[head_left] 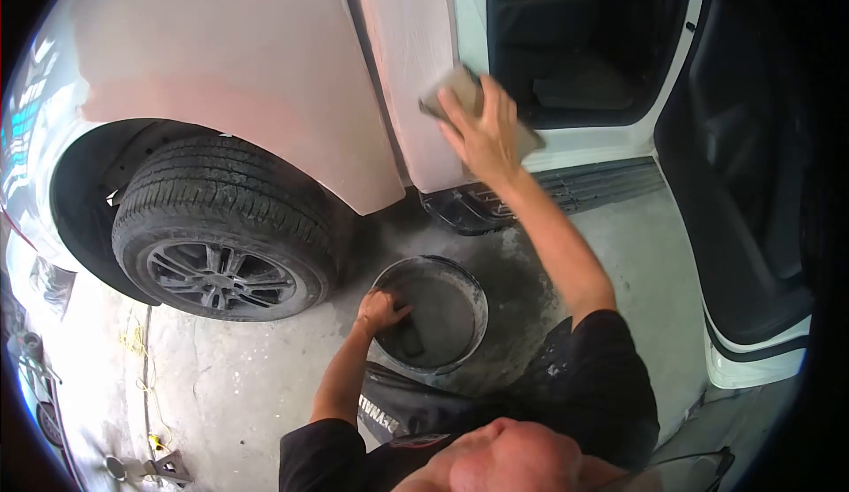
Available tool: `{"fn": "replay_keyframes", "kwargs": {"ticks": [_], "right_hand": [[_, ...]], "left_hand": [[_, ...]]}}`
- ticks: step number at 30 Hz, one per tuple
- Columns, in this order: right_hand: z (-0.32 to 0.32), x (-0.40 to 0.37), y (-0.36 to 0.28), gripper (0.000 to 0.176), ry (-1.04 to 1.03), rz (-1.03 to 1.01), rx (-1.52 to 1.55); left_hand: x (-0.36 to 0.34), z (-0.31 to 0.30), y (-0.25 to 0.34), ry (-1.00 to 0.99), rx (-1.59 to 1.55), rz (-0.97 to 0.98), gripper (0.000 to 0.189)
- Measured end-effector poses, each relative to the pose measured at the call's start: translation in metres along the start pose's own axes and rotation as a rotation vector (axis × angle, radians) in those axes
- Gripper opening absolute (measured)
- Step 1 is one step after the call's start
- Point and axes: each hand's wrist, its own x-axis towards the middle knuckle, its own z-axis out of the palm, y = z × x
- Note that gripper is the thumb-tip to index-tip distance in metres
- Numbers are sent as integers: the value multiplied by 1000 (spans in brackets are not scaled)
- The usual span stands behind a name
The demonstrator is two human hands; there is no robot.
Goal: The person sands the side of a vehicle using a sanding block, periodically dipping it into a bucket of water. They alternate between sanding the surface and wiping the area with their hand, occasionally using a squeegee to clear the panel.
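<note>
My right hand (489,134) grips a greyish-tan sanding block (460,94) against the pinkish-white panel (411,68) beside the open door frame. Fingers cover part of the block, and its outline is slightly blurred. Down on the floor stands a round bucket (478,315) holding cloudy grey water (447,315). My left hand (380,309) is at the left side of the bucket, over its rim, with the fingers curled. A dark shape (405,342) lies just below that hand inside the bucket; whether the fingers hold it is hidden.
A wheel (221,271) sits in the arch left of the bucket. The black side step (566,187) runs below the doorway. At the right, the vehicle door (743,156) hangs open. A yellow cord (137,342) lies on the concrete at the lower left.
</note>
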Motion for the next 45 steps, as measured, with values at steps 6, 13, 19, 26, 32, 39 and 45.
{"fn": "replay_keyframes", "kwargs": {"ticks": [6,13,19,26,32,39,45], "right_hand": [[-24,156,12,57,176,-1,-22],[-6,24,18,60,17,-96,-25],[-15,161,41,50,130,-100,9],[-7,34,24,63,10,-184,-77],[-18,158,20,63,132,-74,-39],[-2,39,-5,67,-27,-127,-95],[-4,158,-26,63,111,-40,-137]], "left_hand": [[3,-5,5,-104,21,-55,56],[0,13,-8,-73,30,-34,56],[6,14,-9,-75,23,-13,53],[2,8,-6,-56,35,-38,52],[6,17,-11,-25,-5,3,53],[-2,13,-12,-73,78,10,54],[4,17,-10,-81,62,-1,55]]}}
